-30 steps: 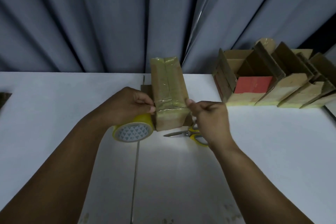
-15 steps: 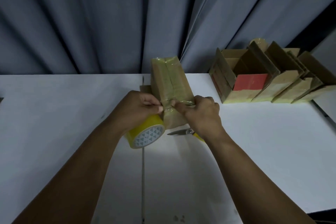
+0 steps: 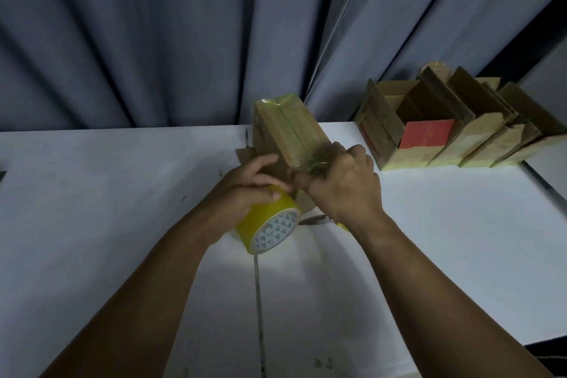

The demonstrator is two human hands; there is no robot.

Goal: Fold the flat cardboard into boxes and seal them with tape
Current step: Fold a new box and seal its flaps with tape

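A long brown cardboard box (image 3: 288,129), taped along its top seam, stands on the white table (image 3: 107,193) at the centre. My left hand (image 3: 248,190) grips a yellow tape roll (image 3: 268,228) against the box's near left side. My right hand (image 3: 340,184) reaches across the box's near end and pinches a crumpled strip of clear tape (image 3: 317,159) that runs from the roll over the box. Both hands hide the box's near end.
Several folded cardboard boxes (image 3: 460,129) stand in a row at the back right, one showing a red face (image 3: 426,133). Scissors (image 3: 316,219) with yellow handles lie just behind my right wrist, mostly hidden. A grey curtain hangs behind the table. A seam runs down the table.
My right hand has moved left across the box's near end, dragging the tape strip with it. My left hand has tilted the roll and lifted it a little. The view has shifted.
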